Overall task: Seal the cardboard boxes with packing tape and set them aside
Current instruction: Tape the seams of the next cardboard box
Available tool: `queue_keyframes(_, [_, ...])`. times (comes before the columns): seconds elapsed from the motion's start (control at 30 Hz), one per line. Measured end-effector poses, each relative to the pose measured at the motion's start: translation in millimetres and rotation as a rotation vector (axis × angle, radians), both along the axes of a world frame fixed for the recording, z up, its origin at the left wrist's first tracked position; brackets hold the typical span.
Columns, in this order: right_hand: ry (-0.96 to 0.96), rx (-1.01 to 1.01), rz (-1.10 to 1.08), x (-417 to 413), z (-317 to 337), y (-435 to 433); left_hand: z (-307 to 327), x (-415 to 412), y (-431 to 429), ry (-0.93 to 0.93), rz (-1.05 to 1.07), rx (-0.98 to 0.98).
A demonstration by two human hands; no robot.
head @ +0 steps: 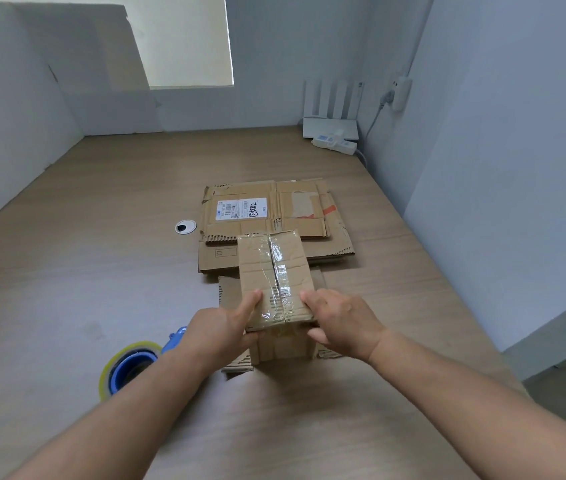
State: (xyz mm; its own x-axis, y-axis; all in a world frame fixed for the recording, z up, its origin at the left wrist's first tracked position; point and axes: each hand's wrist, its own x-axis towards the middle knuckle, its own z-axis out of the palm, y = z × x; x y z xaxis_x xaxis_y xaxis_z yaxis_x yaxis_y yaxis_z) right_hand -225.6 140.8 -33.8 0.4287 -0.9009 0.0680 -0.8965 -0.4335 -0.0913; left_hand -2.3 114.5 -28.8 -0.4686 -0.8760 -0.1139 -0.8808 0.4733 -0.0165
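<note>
Plainly, the small cardboard box [276,282] stands near the middle of the worktop [101,237], resting on a flat scrap of cardboard [231,292], its top flaps closed and a strip of clear tape [279,271] running along the centre seam and down over the near edge. The left hand [220,330] clasps the near left corner, thumb laid on the top and fingers wrapped under the near face; the right hand [340,323] presses the near right corner, its grip closed around the box's edge with the fingers partly hidden behind it.

The tape looks wrinkled and cloudy in places (especially toward the near end), so my judgement is that it may not be fully bonded; lifting the box by that end could peel the strip or let the flaps spring up. The box also sits on loose cardboard, which might slide or come along if the box is dragged rather than lifted.

Just beyond lies a stack of flattened boxes [274,220], its near edge touching or close behind the box, so a forward push could shove the pile. The tape dispenser [132,367] sits near the left forearm, where a sweep of the arm could knock it.
</note>
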Motion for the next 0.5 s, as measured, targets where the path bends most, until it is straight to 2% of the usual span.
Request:
queue_keyframes(0.13, [0.140, 0.227, 0.056, -14, 27, -2, 1, 1, -3, 0.062, 0.010, 0.036])
queue_keyframes(0.33, [0.140, 0.182, 0.063, -9, 27, -5, 7, -3, 6, 0.118, 0.089, 0.066])
queue_keyframes(0.5, [0.066, 0.250, 0.038, -3, 22, -2, 5, -20, 13, 0.096, 0.179, -0.009])
